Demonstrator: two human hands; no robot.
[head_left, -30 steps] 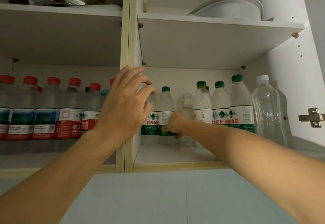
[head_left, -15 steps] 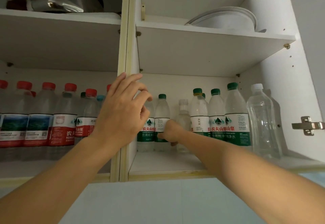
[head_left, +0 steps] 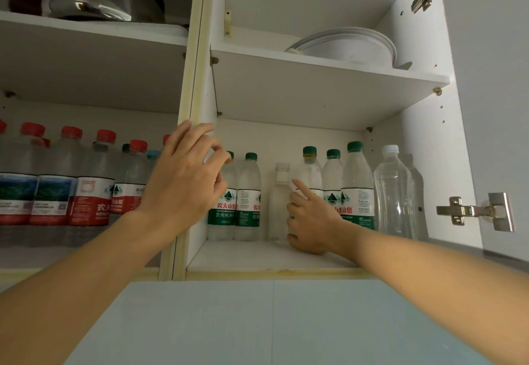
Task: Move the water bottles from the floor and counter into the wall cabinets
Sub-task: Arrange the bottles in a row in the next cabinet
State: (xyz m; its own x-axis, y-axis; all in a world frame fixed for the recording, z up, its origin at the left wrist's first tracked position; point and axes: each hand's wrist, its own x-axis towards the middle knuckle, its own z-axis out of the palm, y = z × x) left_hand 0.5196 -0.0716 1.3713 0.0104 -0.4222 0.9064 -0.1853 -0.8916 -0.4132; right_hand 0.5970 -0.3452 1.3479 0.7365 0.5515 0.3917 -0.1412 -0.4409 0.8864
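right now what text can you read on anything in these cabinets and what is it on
"农夫山泉" on the green-label bottle in the right cabinet.
"饮用纯净水" below it on the same label.
"农夫" and "NONGFU" on the red-label bottle in the left cabinet.
All other small print is too blurred to read.

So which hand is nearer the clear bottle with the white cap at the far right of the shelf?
Right. The right hand is in the same compartment, a few bottles left of the white-capped bottle. The left hand rests on the cabinet divider, farther left.
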